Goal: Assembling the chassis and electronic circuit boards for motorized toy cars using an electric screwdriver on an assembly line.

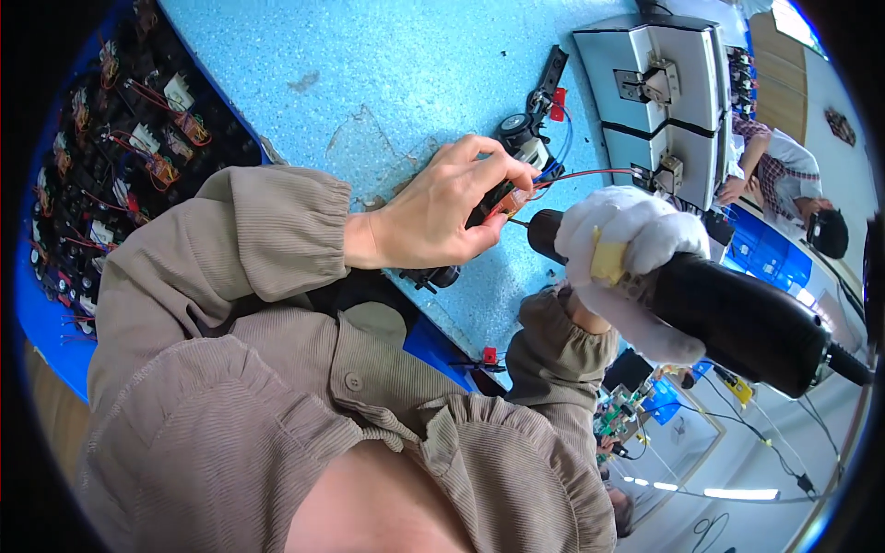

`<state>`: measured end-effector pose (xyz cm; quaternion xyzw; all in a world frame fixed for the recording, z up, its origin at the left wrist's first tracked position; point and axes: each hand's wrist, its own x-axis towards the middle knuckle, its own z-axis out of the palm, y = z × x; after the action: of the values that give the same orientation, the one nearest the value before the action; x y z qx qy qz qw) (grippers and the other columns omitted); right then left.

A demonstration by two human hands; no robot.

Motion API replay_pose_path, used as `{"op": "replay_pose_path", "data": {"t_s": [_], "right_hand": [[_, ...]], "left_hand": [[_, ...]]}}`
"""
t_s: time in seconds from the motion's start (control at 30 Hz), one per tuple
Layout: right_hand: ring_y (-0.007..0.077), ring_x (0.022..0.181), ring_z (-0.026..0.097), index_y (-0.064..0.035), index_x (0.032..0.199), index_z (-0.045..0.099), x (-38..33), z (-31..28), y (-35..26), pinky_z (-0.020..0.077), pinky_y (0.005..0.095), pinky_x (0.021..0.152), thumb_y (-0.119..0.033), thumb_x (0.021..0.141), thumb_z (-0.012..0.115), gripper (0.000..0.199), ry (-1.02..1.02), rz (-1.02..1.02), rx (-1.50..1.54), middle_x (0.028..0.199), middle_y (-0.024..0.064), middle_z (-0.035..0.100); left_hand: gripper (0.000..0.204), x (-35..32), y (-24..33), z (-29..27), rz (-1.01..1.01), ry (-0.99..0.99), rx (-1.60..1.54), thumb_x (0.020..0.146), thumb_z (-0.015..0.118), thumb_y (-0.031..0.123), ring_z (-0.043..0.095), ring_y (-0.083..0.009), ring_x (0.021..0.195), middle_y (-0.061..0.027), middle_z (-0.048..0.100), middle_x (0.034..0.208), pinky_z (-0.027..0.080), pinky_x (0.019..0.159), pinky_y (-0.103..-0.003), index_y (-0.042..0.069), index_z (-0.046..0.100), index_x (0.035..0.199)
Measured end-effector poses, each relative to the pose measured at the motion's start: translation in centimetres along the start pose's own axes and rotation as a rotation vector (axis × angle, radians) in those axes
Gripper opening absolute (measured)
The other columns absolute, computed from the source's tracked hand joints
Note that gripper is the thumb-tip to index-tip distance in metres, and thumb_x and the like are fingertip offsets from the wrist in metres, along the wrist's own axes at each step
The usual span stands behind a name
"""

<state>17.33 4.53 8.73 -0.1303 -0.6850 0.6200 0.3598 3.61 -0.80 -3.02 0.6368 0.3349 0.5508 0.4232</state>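
My left hand [447,198], bare, is closed round a small toy car chassis [524,138] with wheels, lying on the blue speckled tabletop [304,55]. Between its fingertips shows a small orange-brown circuit board [513,201], with red and blue wires running from it. In a white knitted glove, my right hand [627,244] is wrapped round a black electric screwdriver [737,313]. The screwdriver's thin bit points left and reaches the board beside my left fingertips; whether it touches a screw is hidden. Much of the chassis lies under my left hand.
At the left stands a blue bin [55,359] full of black chassis with wires. White-and-black cases with metal latches [659,85] line the table's right side. A small red-and-black part [489,356] sits near the table edge. A person [788,175] works beyond the cases.
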Motion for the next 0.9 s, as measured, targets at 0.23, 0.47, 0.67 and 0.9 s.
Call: {"op": "replay_pose_path", "data": {"t_s": [0.23,0.47,0.67,0.9], "right_hand": [[0.0166,0.038,0.043,-0.0037,0.083,0.045,-0.5,3.7,-0.9,0.0366,0.0298,0.036,-0.076,0.068,0.054,0.075,0.581,-0.311,-0.094,0.057,0.0036,0.044],[0.0192,0.042,0.048,-0.0029,0.086,0.044,-6.8,5.1,-5.2,0.0410,0.0313,0.038,-0.060,0.080,0.053,0.058,0.951,-0.084,0.131,0.056,0.0069,0.046],[0.0155,0.042,0.050,-0.0031,0.080,0.051,-12.7,6.2,1.5,0.0400,0.0276,0.038,-0.029,0.085,0.063,0.029,1.363,0.509,0.004,0.058,0.0046,0.053],[0.0140,0.040,0.050,-0.0043,0.079,0.053,-14.3,6.3,4.5,0.0405,0.0266,0.039,-0.026,0.082,0.068,0.026,1.456,0.635,0.010,0.055,0.0056,0.054]], "left_hand": [[0.071,-0.3,2.1,0.2,-0.247,-0.183,0.346,0.065,0.071,0.016,0.049,-0.0357,0.100,-0.0207,0.052,0.096,0.043,0.083,-0.042,0.005,0.030,0.123],[0.071,6.5,5.7,-7.7,-0.415,-0.229,0.258,0.066,0.070,0.022,0.056,-0.0380,0.093,-0.0248,0.054,0.097,0.045,0.080,-0.040,-0.001,0.033,0.122],[0.060,19.0,0.9,-8.9,-0.359,-0.196,0.177,0.070,0.073,0.022,0.054,-0.0137,0.088,-0.0094,0.057,0.101,0.044,0.078,-0.027,-0.002,0.045,0.117],[0.070,31.0,-2.2,-5.2,-0.378,-0.228,0.343,0.064,0.075,0.032,0.054,-0.0170,0.092,-0.0116,0.058,0.102,0.044,0.081,-0.030,-0.004,0.047,0.117]]}}
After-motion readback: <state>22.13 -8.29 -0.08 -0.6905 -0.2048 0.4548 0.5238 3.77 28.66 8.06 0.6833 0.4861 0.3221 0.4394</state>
